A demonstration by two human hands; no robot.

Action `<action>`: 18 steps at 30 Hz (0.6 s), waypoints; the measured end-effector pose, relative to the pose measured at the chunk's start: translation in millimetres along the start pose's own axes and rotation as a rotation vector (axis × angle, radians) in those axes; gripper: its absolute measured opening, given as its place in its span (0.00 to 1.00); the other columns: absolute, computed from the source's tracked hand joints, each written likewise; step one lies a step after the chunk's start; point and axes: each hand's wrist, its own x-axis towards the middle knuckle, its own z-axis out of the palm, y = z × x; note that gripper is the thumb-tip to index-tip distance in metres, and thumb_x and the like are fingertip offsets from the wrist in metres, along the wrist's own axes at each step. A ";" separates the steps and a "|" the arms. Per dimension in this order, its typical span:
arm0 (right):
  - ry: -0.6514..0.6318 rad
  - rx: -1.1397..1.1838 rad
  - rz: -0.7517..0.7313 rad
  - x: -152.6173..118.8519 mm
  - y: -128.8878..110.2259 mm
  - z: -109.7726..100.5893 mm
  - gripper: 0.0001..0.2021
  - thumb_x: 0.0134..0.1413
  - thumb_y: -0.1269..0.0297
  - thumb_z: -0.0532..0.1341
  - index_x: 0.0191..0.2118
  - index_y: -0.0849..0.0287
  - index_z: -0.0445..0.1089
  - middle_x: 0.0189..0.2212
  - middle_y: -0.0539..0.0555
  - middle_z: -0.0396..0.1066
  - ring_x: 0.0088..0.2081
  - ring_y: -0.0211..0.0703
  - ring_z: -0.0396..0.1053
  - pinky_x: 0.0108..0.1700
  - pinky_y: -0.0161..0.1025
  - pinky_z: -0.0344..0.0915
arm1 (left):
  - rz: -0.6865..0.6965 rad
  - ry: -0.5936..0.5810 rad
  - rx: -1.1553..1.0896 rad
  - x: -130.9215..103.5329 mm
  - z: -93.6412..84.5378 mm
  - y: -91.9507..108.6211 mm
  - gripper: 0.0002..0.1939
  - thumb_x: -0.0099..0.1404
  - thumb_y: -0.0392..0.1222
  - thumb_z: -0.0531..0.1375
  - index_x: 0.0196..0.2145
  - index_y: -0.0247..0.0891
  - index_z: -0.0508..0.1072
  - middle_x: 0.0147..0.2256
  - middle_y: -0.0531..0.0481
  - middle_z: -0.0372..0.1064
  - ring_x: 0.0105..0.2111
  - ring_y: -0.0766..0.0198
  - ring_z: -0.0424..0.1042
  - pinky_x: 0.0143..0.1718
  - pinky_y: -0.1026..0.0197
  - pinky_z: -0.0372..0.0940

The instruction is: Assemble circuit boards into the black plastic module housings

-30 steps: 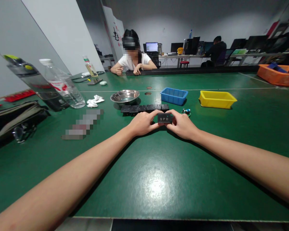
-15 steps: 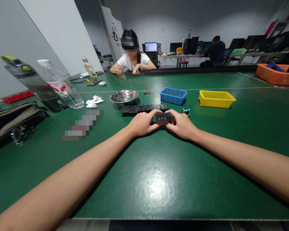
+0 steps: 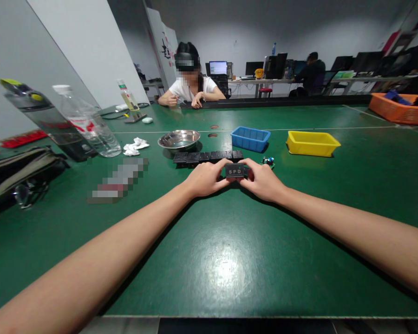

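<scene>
Both hands meet over a small black block (image 3: 235, 170) marked SPD, which sits low over the green table (image 3: 223, 260), just in front of a row of black blocks (image 3: 209, 157). The left hand (image 3: 205, 178) is curled, its thumb and fingertips pinching the block's left end; the right hand (image 3: 262, 180) is curled the same way, pinching the right end, with a fingertip laid over the top edge. Neither hand is spread: the fingers are bent in close around the block, and the lettered face shows between them. Whether the block rests on the table or is held just above it cannot be told. Behind the row stands a steel bowl (image 3: 179, 139); to the right of the row a blue bin (image 3: 250, 138), and further right a yellow bin (image 3: 312, 143). A small green part (image 3: 267, 161) lies just beyond the right hand, beside the row's right end.
</scene>
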 end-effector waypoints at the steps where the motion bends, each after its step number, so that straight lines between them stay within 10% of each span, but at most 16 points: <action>1: 0.001 -0.003 -0.001 0.0 0.0 0.0 0.17 0.53 0.67 0.63 0.50 0.58 0.72 0.24 0.48 0.72 0.24 0.40 0.67 0.32 0.35 0.57 | -0.001 -0.001 -0.004 -0.2 0.1 0.0 0.20 0.68 0.52 0.58 0.53 0.40 0.70 0.24 0.55 0.71 0.21 0.63 0.71 0.26 0.65 0.56; 18: -0.005 -0.002 -0.010 0.3 0.2 -1.6 0.18 0.53 0.67 0.63 0.52 0.59 0.72 0.24 0.49 0.71 0.24 0.41 0.67 0.32 0.36 0.57 | 0.000 -0.006 -0.016 0.0 -1.4 1.1 0.21 0.69 0.52 0.58 0.54 0.38 0.71 0.24 0.54 0.71 0.21 0.63 0.69 0.27 0.65 0.55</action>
